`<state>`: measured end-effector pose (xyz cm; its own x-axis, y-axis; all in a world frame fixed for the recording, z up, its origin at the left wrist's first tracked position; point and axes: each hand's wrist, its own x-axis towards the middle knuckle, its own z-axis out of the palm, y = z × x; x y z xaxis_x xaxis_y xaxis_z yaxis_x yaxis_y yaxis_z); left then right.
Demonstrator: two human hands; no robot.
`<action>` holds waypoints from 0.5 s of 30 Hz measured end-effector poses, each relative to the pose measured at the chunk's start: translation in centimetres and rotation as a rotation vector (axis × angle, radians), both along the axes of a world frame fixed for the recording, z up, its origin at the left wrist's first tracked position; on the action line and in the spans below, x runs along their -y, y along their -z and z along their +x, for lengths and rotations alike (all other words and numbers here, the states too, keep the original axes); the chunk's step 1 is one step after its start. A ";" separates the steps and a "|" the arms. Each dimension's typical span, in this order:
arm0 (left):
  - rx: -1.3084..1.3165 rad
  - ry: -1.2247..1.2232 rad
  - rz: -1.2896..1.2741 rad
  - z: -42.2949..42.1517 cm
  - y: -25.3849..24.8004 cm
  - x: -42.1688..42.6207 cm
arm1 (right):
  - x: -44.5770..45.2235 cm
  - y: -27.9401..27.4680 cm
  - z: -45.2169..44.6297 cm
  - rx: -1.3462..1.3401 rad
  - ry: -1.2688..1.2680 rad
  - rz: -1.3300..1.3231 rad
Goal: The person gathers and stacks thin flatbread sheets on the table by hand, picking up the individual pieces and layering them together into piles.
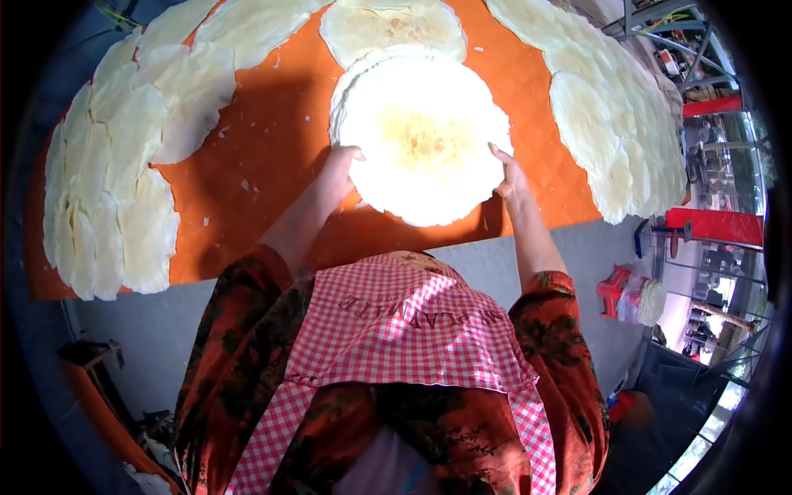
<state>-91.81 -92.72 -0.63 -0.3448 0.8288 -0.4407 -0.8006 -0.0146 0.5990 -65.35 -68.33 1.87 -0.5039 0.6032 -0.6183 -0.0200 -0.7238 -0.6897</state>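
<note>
A stack of thin round flatbreads (425,144), pale with browned spots in the middle and bright in the sunlight, is between my two hands over the orange cloth. My left hand (341,169) grips its left edge, thumb on top and fingers hidden underneath. On the opposite edge, my right hand (509,173) holds it the same way. Just beyond the stack, another round flatbread (394,31) lies partly covered by it. Whether the stack touches the cloth or is lifted a little, I cannot tell.
Overlapping flatbreads cover the left side (107,165) and right side (610,124) of the orange cloth (264,148), which has small crumbs on it. On the floor to the right stands a red stool (612,290) beside a pale round stack (652,302).
</note>
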 end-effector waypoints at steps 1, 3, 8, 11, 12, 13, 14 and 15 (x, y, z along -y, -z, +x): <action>0.033 -0.020 -0.021 0.1 0.1 0.1 | 0.1 -0.1 -0.1 0.015 -0.011 0.005; 0.095 -0.053 -0.059 0.0 -0.1 0.0 | -0.2 0.3 -0.3 -0.047 0.001 0.001; 0.034 -0.084 -0.177 1.0 -0.8 -0.7 | 0.7 0.0 -0.8 0.079 0.009 0.079; 0.042 -0.073 -0.231 0.7 -0.5 -0.9 | 0.5 -0.5 -1.0 0.110 -0.002 0.146; 0.054 -0.059 -0.227 0.6 -0.5 -0.7 | 0.0 -0.5 -0.9 0.103 -0.017 0.196; 0.037 -0.082 -0.195 0.7 -0.4 -0.7 | -0.5 -0.5 -0.9 0.096 -0.033 0.246; 0.020 -0.106 -0.161 0.9 -0.4 -0.7 | -1.2 -0.7 -0.8 0.108 -0.031 0.277; 0.003 -0.129 -0.129 1.1 -0.5 -0.7 | -1.7 -1.3 -0.7 0.121 -0.027 0.306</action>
